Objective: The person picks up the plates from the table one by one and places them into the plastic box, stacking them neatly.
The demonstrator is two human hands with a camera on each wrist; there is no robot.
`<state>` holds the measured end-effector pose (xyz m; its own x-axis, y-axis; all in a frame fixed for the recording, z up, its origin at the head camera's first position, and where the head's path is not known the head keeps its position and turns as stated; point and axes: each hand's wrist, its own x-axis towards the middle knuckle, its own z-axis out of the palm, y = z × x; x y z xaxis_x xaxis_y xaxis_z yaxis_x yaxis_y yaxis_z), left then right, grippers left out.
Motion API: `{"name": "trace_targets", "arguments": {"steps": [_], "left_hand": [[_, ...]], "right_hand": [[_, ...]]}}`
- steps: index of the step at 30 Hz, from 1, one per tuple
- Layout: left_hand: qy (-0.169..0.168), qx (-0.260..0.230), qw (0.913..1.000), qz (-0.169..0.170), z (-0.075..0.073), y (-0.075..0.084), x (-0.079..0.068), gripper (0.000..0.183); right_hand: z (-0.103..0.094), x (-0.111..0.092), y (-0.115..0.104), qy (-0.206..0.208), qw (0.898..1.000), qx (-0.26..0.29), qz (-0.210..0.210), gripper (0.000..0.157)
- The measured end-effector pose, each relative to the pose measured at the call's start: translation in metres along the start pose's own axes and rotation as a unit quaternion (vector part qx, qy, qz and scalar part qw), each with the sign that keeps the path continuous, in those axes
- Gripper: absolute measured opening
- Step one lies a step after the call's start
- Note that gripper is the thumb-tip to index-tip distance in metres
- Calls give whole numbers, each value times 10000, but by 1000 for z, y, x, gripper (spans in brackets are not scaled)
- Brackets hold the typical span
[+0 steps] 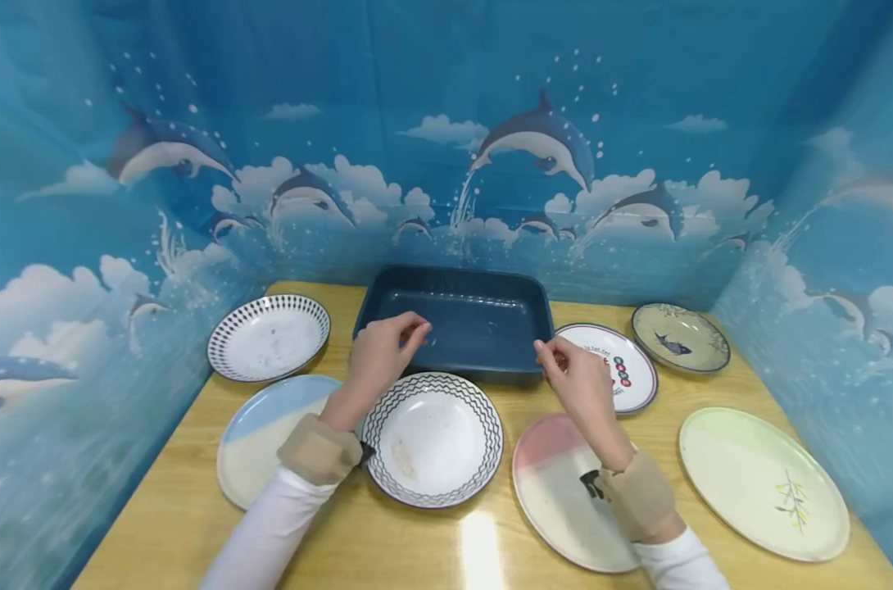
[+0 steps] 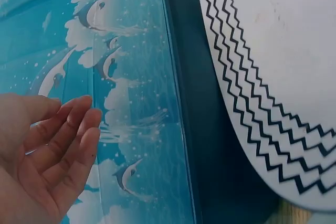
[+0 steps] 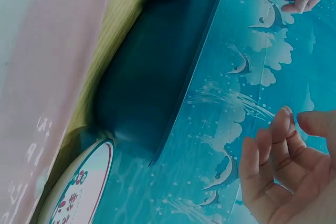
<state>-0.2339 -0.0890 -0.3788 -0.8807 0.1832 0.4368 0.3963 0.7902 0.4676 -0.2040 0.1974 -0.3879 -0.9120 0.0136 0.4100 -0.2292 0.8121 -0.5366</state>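
My left hand (image 1: pixel 378 354) hovers over the front left of a dark blue rectangular baking dish (image 1: pixel 483 328), fingers loosely curled and nothing held. At the dish's front right corner is my right hand (image 1: pixel 583 383), also holding nothing, its fingers bent and thumb near the fingertips. A white bowl-like plate (image 1: pixel 439 438) with a black zigzag rim lies just in front of the dish, between the forearms. Below the right forearm is a pink and cream plate (image 1: pixel 557 483); a blue and cream plate (image 1: pixel 258 442) lies partly hidden under the left forearm.
A black-patterned oval dish (image 1: pixel 269 338) sits at back left. Right of the baking dish are a white lettered plate (image 1: pixel 631 369) and a beige fish-pattern dish (image 1: pixel 681 338). A pale green oval plate (image 1: pixel 756 483) lies front right. Dolphin-print curtains (image 1: pixel 432 123) enclose the wooden table (image 1: pixel 387 549).
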Motion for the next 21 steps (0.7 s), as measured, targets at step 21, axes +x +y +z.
{"name": "trace_targets", "arguments": {"steps": [21], "left_hand": [[-1988,717,9711,-1106,-13,-50,-24,24]], "right_hand": [[-7,13,25,-203,9995,-223,-120,22]]}}
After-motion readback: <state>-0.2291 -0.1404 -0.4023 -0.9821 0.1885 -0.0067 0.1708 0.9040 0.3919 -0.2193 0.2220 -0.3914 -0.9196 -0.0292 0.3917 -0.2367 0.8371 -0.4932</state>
